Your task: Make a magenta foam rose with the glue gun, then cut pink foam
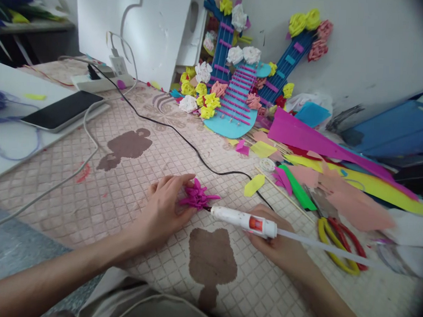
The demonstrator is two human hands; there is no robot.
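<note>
Near the middle of the patterned cloth, my left hand (169,203) is closed around the near side of a magenta paper flower (197,195) with pointed petals. My right hand (278,241) grips a white hot glue gun (234,218), with its fingers partly hidden behind the body. The gun's dark nozzle points left and meets or nearly meets the flower's lower right edge; I cannot tell if they touch. A long translucent glue stick (321,246) runs out of the gun's back. Just beyond the gun lies a small yellow paper piece (254,185).
Scissors with red and yellow handles (338,245) lie right of my right hand, by coloured paper sheets (356,196). A black cord (170,126) crosses the cloth. Decorated paper guitars (238,98) lean at the wall. A phone (62,111) and power strip (101,81) are left.
</note>
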